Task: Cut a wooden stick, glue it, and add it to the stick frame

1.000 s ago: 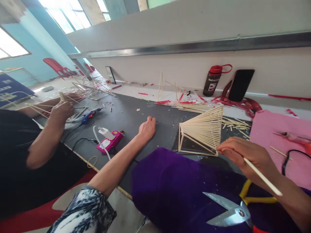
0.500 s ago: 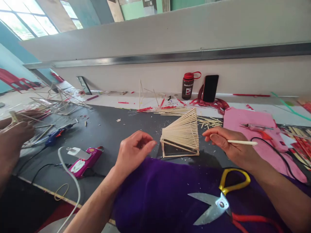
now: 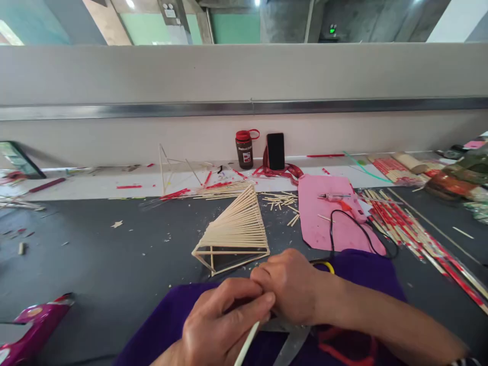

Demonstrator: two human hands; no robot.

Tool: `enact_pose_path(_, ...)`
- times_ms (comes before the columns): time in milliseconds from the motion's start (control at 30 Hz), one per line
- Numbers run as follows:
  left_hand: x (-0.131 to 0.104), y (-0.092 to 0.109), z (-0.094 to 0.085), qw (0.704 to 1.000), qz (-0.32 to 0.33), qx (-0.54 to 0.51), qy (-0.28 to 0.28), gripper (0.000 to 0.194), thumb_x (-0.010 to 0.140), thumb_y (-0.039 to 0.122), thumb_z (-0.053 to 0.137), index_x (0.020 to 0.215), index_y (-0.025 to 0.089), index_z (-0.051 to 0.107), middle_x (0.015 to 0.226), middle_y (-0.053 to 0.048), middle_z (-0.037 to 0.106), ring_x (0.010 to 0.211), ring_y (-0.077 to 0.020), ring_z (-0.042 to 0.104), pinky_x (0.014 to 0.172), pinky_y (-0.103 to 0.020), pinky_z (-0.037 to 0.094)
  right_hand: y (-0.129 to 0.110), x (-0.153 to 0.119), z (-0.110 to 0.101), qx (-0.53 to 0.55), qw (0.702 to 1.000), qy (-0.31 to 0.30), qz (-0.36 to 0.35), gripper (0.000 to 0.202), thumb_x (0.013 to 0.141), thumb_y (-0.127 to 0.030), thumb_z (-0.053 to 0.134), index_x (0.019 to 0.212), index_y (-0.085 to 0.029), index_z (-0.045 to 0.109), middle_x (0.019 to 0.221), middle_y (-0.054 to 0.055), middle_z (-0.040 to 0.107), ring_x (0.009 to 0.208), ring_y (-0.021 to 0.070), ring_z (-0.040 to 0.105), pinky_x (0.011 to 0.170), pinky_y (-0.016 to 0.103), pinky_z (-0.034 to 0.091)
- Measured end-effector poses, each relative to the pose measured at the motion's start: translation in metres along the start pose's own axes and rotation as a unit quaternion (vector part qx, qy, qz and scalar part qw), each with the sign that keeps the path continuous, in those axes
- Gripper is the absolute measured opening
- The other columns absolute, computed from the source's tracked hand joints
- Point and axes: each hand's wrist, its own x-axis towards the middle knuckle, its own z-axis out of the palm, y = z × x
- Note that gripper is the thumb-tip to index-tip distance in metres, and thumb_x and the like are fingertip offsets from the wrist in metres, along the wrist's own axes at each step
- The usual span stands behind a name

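My two hands meet low in the middle, over the purple cloth (image 3: 160, 325). A pale wooden stick (image 3: 248, 343) slants down from between them, its upper end hidden by the fingers. My left hand (image 3: 224, 320) closes on it with thumb and forefinger. My right hand (image 3: 290, 284) is curled shut against the left at the stick's hidden end. Partly covered beneath them lie scissors (image 3: 292, 345) with one yellow and one red handle. Just beyond, a wedge-shaped frame of thin wooden sticks (image 3: 236, 223) stands on the dark table, one side closely layered with sticks.
Short cut sticks (image 3: 280, 199) lie behind the frame. A pink glue gun (image 3: 348, 206) with a black cord rests on a pink sheet (image 3: 316, 229). Red-wrapped stick bundles (image 3: 423, 239) are at right. A bottle (image 3: 244, 152) and a phone (image 3: 275, 151) stand by the wall.
My hands, apart on either side of the stick frame before, have come together nearer me over the scissors. The stick has moved with my right hand. The view has turned right.
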Motion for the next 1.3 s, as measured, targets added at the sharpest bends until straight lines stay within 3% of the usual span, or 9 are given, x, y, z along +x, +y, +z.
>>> enact_pose_path(133,-0.005,0.012,-0.023,0.997,-0.037,-0.060,-0.005,0.019,0.084,0.018,0.061,0.101,0.026,0.066,0.092,-0.003,0.072,0.076,-0.0165,0.070,0.065,-0.023,0.059,0.024,-0.014,-0.020,-0.035,0.998,0.020,-0.039,0.015,0.089,-0.021,0.048,0.077,-0.019,0.057,0.071,0.001,0.064,0.063,0.0138,0.056,0.055,0.026,0.032)
enact_pose_path(300,-0.014,0.017,-0.032,0.936,-0.177,-0.268,0.146,0.020,0.092,0.017,0.048,0.104,0.026,0.061,0.089,-0.004,0.070,0.066,-0.0158,0.067,0.049,-0.024,0.055,0.073,-0.027,-0.041,-0.062,0.991,0.048,0.109,0.018,0.092,-0.022,0.048,0.085,-0.019,0.065,0.079,0.002,0.065,0.072,0.0135,0.059,0.061,0.024,0.035)
enact_pose_path(433,-0.021,0.005,-0.021,0.918,-0.220,-0.309,0.118,0.018,0.091,0.016,0.050,0.100,0.023,0.063,0.086,-0.005,0.068,0.062,-0.0138,0.065,0.050,-0.022,0.053,0.076,-0.022,-0.025,-0.027,0.998,0.018,0.053,0.018,0.092,-0.022,0.049,0.100,-0.023,0.065,0.085,0.001,0.063,0.072,0.0113,0.058,0.060,0.023,0.035)
enact_pose_path(600,-0.029,-0.008,-0.010,0.913,-0.248,-0.311,0.093,0.014,0.089,0.015,0.053,0.096,0.020,0.064,0.079,-0.003,0.067,0.057,-0.0109,0.063,0.049,-0.019,0.051,0.071,-0.011,0.001,-0.087,0.996,0.019,0.007,0.021,0.091,-0.017,0.048,0.103,-0.023,0.064,0.092,0.001,0.060,0.069,0.0112,0.055,0.056,0.025,0.032)
enact_pose_path(733,-0.032,-0.011,-0.007,0.905,-0.268,-0.319,0.088,0.016,0.088,0.013,0.054,0.097,0.021,0.065,0.077,-0.002,0.066,0.055,-0.0099,0.063,0.049,-0.017,0.051,0.070,-0.010,-0.001,-0.051,0.998,0.021,0.019,0.017,0.092,-0.023,0.049,0.094,-0.021,0.066,0.085,0.001,0.059,0.067,0.0105,0.054,0.057,0.024,0.033)
enact_pose_path(867,-0.032,-0.013,-0.009,0.898,-0.259,-0.341,0.101,0.020,0.090,0.013,0.051,0.100,0.022,0.064,0.081,-0.003,0.067,0.059,-0.0121,0.066,0.049,-0.018,0.052,0.065,-0.014,-0.022,0.007,0.997,0.064,0.030,0.021,0.094,-0.028,0.048,0.091,-0.020,0.067,0.078,0.000,0.059,0.065,0.0094,0.055,0.057,0.022,0.035)
enact_pose_path(1000,-0.031,-0.013,-0.009,0.890,-0.269,-0.352,0.113,0.017,0.090,0.014,0.051,0.098,0.020,0.065,0.081,-0.004,0.068,0.058,-0.0115,0.065,0.049,-0.018,0.051,0.076,-0.023,-0.032,-0.015,0.990,0.091,0.110,0.020,0.094,-0.025,0.048,0.092,-0.018,0.067,0.080,0.002,0.063,0.072,0.0126,0.059,0.063,0.024,0.039)
enact_pose_path(1167,-0.029,-0.012,-0.005,0.892,-0.280,-0.340,0.100,0.015,0.089,0.014,0.053,0.096,0.020,0.066,0.077,-0.002,0.069,0.057,-0.0094,0.064,0.049,-0.015,0.050,0.091,-0.037,-0.006,-0.028,0.990,-0.018,0.136,0.024,0.093,-0.020,0.045,0.093,-0.018,0.069,0.085,0.005,0.066,0.079,0.0175,0.063,0.066,0.027,0.042)
enact_pose_path(1300,-0.030,-0.013,-0.003,0.896,-0.288,-0.329,0.079,0.015,0.089,0.014,0.053,0.095,0.021,0.065,0.077,-0.001,0.069,0.056,-0.0084,0.064,0.049,-0.015,0.049,0.090,-0.041,0.017,0.031,0.990,-0.023,0.133,0.029,0.093,-0.021,0.041,0.101,-0.018,0.069,0.089,0.006,0.066,0.079,0.0174,0.064,0.067,0.027,0.044)
